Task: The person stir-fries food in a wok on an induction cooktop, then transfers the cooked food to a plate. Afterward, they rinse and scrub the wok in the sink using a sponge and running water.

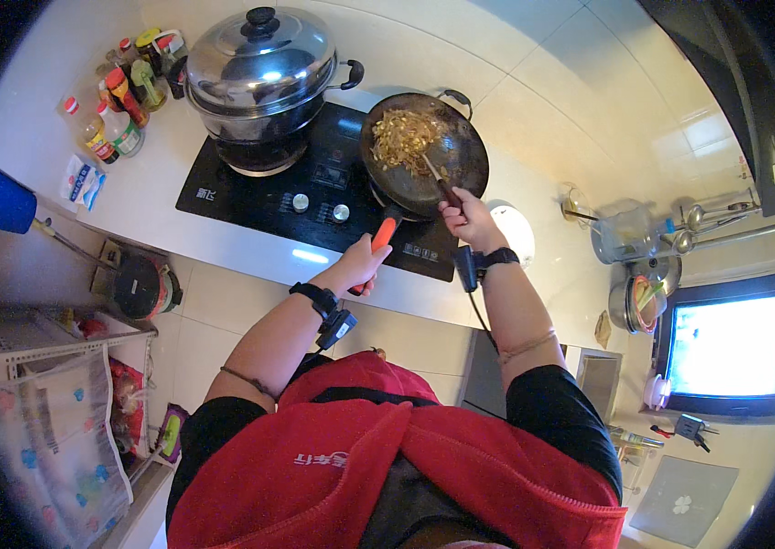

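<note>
My left hand [359, 265] is closed around the orange-and-black handle of a dark wok [459, 154], which stands tilted on the right side of a black glass cooktop [257, 206]. With my right hand [471, 218] I grip the brown handle of a spatula [448, 191]. Its tip touches the cooked food [402, 141], brownish strands with yellow bits, gathered on the wok's left side. The spatula's blade is mostly hidden in the food.
A lidded steel steamer pot [260, 75] occupies the cooktop's left side. Several seasoning bottles [128, 96] and a white-and-blue packet [83, 182] stand further left. A white plate [514, 233] lies right of the cooktop. Ladles [696, 218] hang at the right wall near metal bowls [624, 305].
</note>
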The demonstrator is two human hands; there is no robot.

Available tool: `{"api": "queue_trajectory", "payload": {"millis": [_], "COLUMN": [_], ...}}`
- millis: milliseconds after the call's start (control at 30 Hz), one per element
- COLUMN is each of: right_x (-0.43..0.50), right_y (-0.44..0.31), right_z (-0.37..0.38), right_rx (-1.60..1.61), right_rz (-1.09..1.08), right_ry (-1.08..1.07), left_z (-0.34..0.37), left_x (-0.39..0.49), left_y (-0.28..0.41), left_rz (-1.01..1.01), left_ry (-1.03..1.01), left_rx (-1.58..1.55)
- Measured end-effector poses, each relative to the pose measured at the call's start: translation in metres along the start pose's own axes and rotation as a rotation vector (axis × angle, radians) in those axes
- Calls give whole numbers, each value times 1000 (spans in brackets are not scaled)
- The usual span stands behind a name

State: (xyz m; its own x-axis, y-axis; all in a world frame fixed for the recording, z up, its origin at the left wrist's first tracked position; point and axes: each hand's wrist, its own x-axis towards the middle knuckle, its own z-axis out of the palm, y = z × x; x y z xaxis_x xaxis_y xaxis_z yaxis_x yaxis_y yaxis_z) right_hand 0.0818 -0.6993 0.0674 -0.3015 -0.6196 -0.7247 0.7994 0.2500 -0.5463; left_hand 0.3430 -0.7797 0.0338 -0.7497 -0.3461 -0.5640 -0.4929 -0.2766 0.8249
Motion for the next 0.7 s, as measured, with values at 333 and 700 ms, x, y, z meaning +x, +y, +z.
{"api": "queue_trajectory", "payload": {"millis": [333, 700], "right_x": [-72, -64], "right_y": [-6, -16], "right_z": [15, 21], "right_rx": [-570, -1474], "right_rz": [-116, -765], "right_ry": [27, 399], "left_z": [1, 0], "left_x": [7, 8], "left_y": [-7, -7], "left_rz": [14, 23], "left_ry": [0, 2], "left_rx": [-2, 9]}}
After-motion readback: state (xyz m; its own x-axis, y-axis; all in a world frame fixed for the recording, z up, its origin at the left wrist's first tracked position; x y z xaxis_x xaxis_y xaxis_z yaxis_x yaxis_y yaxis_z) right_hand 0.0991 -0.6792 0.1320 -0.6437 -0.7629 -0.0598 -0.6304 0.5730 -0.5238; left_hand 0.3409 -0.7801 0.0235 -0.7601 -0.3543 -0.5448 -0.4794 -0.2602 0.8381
